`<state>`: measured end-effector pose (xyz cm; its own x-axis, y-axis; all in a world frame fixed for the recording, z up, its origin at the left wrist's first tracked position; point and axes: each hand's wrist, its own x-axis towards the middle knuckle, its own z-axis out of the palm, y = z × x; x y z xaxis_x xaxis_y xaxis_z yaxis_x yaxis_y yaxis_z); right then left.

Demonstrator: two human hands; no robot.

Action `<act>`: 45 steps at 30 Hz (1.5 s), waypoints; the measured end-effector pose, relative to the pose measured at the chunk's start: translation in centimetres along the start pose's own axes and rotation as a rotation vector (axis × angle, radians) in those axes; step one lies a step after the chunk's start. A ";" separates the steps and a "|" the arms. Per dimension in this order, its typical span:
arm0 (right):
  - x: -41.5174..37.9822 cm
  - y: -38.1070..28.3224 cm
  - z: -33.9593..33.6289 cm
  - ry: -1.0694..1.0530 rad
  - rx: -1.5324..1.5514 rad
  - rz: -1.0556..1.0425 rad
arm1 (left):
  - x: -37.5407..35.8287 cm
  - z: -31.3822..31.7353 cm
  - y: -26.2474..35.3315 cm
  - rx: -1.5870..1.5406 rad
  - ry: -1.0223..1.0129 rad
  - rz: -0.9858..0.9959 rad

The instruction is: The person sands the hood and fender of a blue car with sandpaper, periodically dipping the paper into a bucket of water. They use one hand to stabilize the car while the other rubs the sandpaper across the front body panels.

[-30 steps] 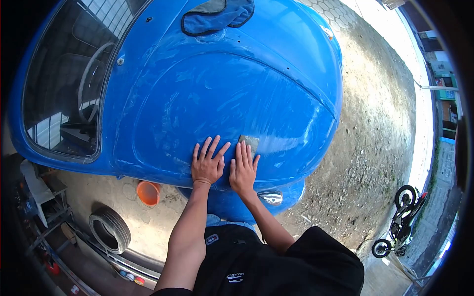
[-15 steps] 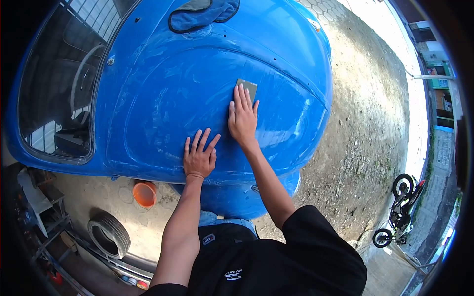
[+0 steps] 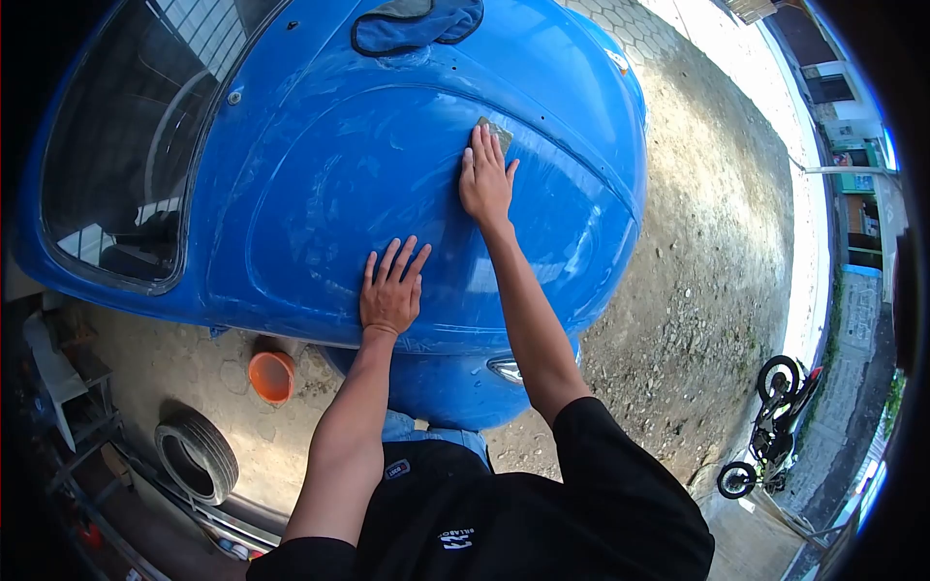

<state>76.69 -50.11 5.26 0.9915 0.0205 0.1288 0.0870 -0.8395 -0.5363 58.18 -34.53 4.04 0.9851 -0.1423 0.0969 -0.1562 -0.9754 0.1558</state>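
A blue car hood (image 3: pixel 320 208) with whitish smears and wet streaks fills the middle of the view. My right hand (image 3: pixel 487 184) lies over a grey-green rectangle of sandpaper (image 3: pixel 503 138), pressing it to the hood below the curved ridge. Only the far end and one side of the sandpaper show; my fingers cover the rest. My left hand (image 3: pixel 391 293) rests on the near side of the hood, fingers spread, with nothing in it. Towards the far side of the hood lies a blue cloth with dark edging (image 3: pixel 417 29).
The windshield (image 3: pixel 126 145) is at the left. An orange bucket (image 3: pixel 271 378) and a loose tire (image 3: pixel 198 455) are on the ground at lower left, near a metal rack (image 3: pixel 77 397). Gravel (image 3: pixel 678 320) spreads to the right, with a parked motorcycle (image 3: pixel 772 426) beyond it.
My right hand has slid the sandpaper farther from me, up towards the curved ridge. My left hand stays at about the same place on the hood. The view has shifted slightly.
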 end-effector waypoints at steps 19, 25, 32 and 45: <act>-13.7 -4.5 -0.1 -0.050 -0.004 0.113 | -0.4 -1.2 -2.5 -0.709 0.222 -0.032; -26.4 -5.7 2.2 -0.110 -0.024 -0.029 | 1.4 -3.4 -10.3 -0.070 0.265 0.006; -23.3 -6.7 2.0 -0.150 -0.104 0.000 | 2.0 -3.2 -10.5 0.010 0.202 -0.065; -12.3 -5.9 2.1 -0.035 -0.022 -0.084 | 2.4 -3.4 -10.5 -0.074 0.167 -0.115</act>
<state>64.14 -44.25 5.10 0.9836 0.1101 0.1428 0.1682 -0.8456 -0.5066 61.97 -24.02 5.94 0.9719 0.0049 0.2353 -0.0546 -0.9677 0.2460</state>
